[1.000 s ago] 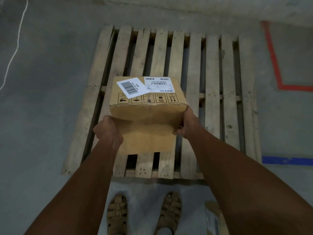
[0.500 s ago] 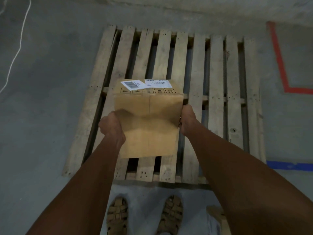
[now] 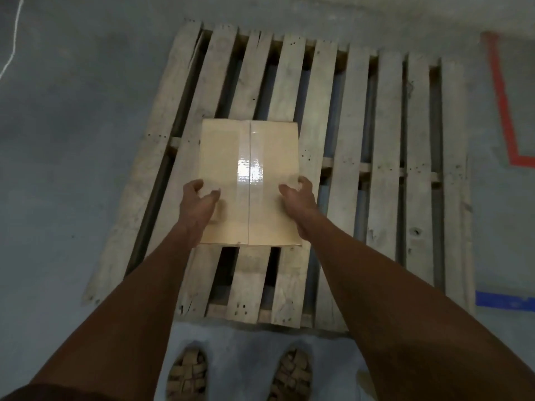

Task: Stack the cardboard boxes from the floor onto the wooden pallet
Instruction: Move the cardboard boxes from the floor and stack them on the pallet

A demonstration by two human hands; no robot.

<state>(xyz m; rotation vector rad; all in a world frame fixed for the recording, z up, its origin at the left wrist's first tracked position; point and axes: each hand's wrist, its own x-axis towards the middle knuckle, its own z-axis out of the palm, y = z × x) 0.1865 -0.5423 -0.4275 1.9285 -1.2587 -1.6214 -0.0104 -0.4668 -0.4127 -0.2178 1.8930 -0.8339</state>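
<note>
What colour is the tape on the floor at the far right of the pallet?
Red tape, seen in the head view; a blue strip lies nearer.

Grey concrete floor, scuffed. On it: red tape line, an L-shaped corner, far right; blue tape strip nearer along that edge; thin white cord far left; tan woven sandals, nearest.

We can't see the tan cardboard box's sides; a second box is cut off bottom right.
</note>
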